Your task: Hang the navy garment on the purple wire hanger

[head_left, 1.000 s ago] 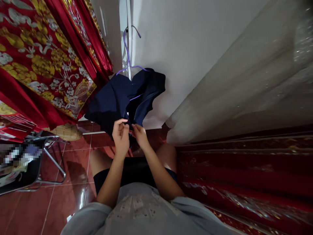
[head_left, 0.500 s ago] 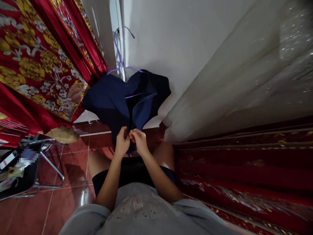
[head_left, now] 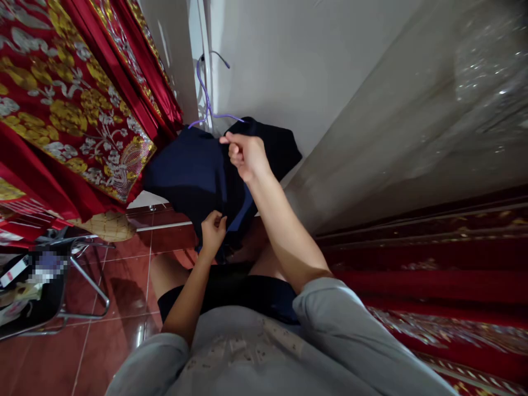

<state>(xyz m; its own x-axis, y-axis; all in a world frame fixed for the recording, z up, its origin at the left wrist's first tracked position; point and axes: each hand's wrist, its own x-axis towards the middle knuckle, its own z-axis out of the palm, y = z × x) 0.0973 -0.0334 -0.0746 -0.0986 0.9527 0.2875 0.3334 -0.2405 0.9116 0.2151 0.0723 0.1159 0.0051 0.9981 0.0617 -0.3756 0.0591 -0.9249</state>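
A dark blue jacket (head_left: 181,162) with an opening down its front hangs on a purple hanger (head_left: 201,82) in front of me. Low on that front, my left hand (head_left: 213,236) is closed in a pinch on the fabric edge. My right hand (head_left: 251,157) is raised before the upper front near the neckline, its fingers curled and thumb side pressed together. Anything between those fingers is too small or hidden to make out. My right hand and forearm cover part of the jacket's right half.
Red curtain-like cloth (head_left: 82,104) with gold and silver embroidery hangs at left. A folding chair (head_left: 61,286) holding small items stands on the red tiled floor (head_left: 119,297). Pale sheer fabric (head_left: 396,126) and more red embroidered cloth (head_left: 433,286) line the right side.
My right hand has moved up from beside the left hand to the jacket's upper front. The front opening, which gaped before, now looks narrower. My left hand stays low on the jacket.
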